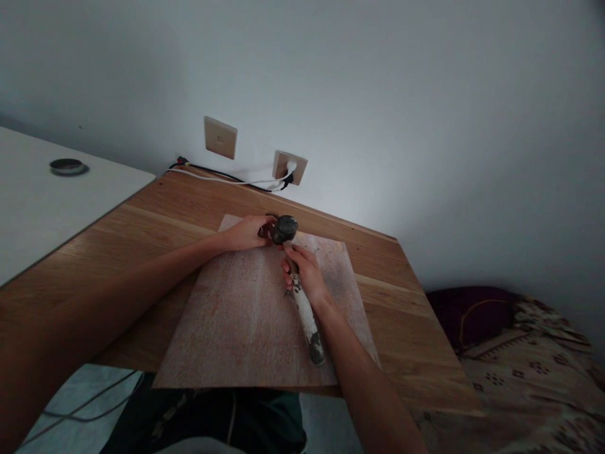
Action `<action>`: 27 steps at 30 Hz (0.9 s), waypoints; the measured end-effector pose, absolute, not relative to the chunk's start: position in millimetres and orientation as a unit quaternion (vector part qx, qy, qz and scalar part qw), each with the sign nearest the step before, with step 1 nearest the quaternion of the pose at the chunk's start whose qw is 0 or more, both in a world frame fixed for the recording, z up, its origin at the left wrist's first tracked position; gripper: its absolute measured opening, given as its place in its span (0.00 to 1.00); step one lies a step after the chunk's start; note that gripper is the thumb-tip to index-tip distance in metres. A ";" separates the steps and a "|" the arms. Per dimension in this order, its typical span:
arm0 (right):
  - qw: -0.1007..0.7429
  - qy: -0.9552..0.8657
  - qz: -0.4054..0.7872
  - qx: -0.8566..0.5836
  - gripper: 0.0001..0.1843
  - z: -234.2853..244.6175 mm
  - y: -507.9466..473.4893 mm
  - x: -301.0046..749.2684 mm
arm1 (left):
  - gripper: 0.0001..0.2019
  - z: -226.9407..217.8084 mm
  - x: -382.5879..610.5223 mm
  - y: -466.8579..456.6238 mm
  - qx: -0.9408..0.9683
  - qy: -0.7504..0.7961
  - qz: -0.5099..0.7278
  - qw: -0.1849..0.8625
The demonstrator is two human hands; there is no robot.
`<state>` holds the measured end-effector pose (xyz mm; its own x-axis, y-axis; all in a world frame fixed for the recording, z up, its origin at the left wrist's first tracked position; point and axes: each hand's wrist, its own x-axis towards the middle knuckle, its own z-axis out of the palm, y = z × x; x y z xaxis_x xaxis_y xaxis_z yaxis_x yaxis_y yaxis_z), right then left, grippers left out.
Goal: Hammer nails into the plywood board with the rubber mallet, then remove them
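Observation:
A hammer (305, 315) with a dark, round-faced head and a worn handle, coated in chipped white paint, lies slanted above a thin wooden board (236, 321). My right hand (305, 271) is closed around the handle just below the head. At the left side of the head, my left hand (248, 233) has its fingers curled against the dark metal; their tips are partly hidden. A small thin dark piece, perhaps a nail, shows beside the handle under my right hand. The butt of the handle points toward me.
The board rests on a wooden tabletop (411, 315) against the wall. A white surface (28, 208) with a round dark disc (67, 166) adjoins at left. Cables (222, 179) run along the wall to a socket (295, 167). Patterned fabric (529, 372) lies at right.

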<state>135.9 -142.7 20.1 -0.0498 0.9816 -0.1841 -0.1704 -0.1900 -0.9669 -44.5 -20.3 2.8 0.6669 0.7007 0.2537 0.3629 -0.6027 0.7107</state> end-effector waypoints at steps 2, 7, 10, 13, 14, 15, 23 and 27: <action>0.484 -0.407 0.597 -0.494 0.21 19.4 -142.5 135.4 | 0.18 3.3 -44.6 -20.3 0.856 0.315 0.264 0.313; 0.482 -0.412 0.595 -0.494 0.21 19.5 -142.8 135.3 | 0.18 3.3 -45.0 -19.5 0.860 0.318 0.255 0.307; 0.494 -0.405 0.591 -0.493 0.21 23.6 -143.3 138.9 | 0.20 6.0 -44.0 -18.6 0.864 0.310 0.235 0.318; 0.530 -0.394 0.571 -0.488 0.20 29.8 -143.6 145.2 | 0.20 14.2 -40.4 -22.1 0.879 0.312 0.234 0.275; 0.544 -0.391 0.561 -0.487 0.20 31.6 -143.7 147.5 | 0.19 18.2 -38.5 -25.5 0.886 0.310 0.238 0.252; 0.558 -0.386 0.550 -0.487 0.20 32.9 -143.6 149.6 | 0.17 22.5 -36.2 -30.4 0.894 0.300 0.239 0.233; 0.623 -0.336 0.504 -0.495 0.20 31.0 -140.7 158.5 | 0.06 32.6 -11.4 -92.8 0.960 0.091 0.109 0.241; 0.627 -0.312 0.508 -0.502 0.20 31.7 -141.0 156.5 | 0.09 23.6 -3.8 -103.6 0.976 0.084 0.083 0.183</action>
<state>156.5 -141.0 31.7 0.2891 0.9499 -0.1187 -0.3233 -0.0198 -0.9461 -3.8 -103.6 23.6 0.9721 0.1950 0.1304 0.1346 -0.9191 0.3704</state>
